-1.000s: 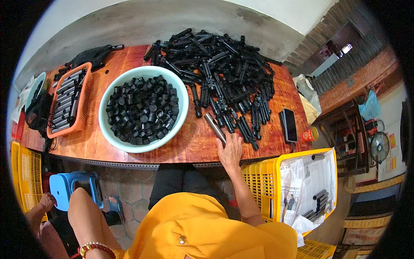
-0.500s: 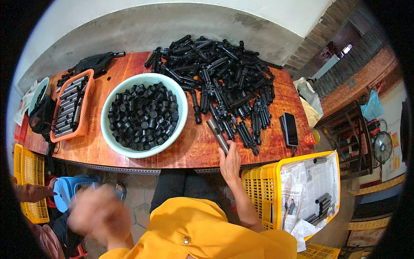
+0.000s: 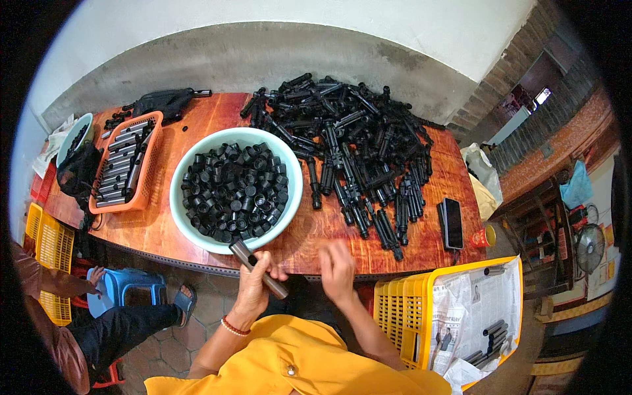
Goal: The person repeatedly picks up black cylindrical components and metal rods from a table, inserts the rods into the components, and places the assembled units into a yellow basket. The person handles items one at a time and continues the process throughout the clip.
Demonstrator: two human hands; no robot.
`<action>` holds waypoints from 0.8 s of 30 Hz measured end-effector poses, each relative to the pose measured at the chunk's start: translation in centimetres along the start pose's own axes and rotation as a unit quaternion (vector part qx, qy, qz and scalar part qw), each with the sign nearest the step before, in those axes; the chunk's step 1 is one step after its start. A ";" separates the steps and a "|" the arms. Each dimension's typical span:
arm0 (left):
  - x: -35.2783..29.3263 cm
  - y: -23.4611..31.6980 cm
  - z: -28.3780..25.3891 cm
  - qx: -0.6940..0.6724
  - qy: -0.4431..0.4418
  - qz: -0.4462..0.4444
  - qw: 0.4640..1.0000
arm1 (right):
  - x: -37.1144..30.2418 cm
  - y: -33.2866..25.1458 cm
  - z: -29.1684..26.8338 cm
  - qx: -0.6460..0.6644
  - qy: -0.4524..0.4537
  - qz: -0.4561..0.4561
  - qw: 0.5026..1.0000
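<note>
Dark grey, glossy metal tube slants just in front of the red-brown wooden table, clasped in the left hand, whose fingers and thumb are wrapped round its middle. One end points up toward a round, pale aqua plastic bowl, overlapping its near rim in this view; I cannot tell whether they touch. The other end points down to the right, below the hand.

The right hand is near the table's front edge, apart from the tube, blurred and with its fingers bent; I cannot tell whether it grips anything.

Short black cylindrical caps fill the bowl. To its right sprawls a heap of slender black rod-shaped parts, and to its left an orange slatted plastic basket holds silvery-grey tubes. Beside the right forearm, a yellow lattice plastic crate lined with printed newspaper contains several dark grey tubes. At left, a co-worker's hand is at a blue plastic stool.
</note>
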State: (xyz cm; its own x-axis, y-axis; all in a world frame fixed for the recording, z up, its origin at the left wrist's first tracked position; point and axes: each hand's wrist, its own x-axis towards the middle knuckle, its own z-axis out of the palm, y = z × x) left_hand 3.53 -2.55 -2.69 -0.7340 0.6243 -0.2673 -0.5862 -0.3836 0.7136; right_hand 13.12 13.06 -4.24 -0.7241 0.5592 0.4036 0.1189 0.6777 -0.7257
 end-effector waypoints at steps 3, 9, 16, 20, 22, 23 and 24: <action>0.2 0.6 -0.6 0.000 -0.009 0.014 1.000 | 5.2 3.3 1.8 -0.108 0.064 -0.051 0.991; -1.1 0.5 -0.1 -0.003 0.010 -0.019 1.000 | 9.8 5.6 6.3 -0.312 -0.004 -0.021 0.950; -1.6 -0.2 -0.6 0.010 0.009 -0.040 0.999 | 6.8 5.8 4.7 -0.195 0.061 0.011 0.979; -0.8 -0.8 0.0 0.018 -0.018 -0.062 0.998 | 4.1 5.1 1.4 -0.013 0.012 0.147 0.989; -0.3 -1.5 0.1 0.015 -0.029 -0.069 0.997 | 3.0 6.0 0.6 0.225 -0.003 0.251 0.941; -0.3 -1.6 0.2 0.026 -0.033 -0.073 0.996 | 2.3 6.2 0.0 0.282 0.003 0.257 0.925; -0.1 -1.7 0.3 0.039 -0.036 -0.073 0.996 | 1.9 5.6 -0.5 0.339 0.008 0.259 0.904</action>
State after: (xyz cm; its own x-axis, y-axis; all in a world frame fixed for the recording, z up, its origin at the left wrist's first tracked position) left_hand 4.68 -1.77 -3.64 -0.6151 0.7173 -0.3273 -0.6546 -0.2332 0.7191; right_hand 12.76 18.21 -7.27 -0.6807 0.7277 -0.0843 -0.0081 -0.1226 -0.9924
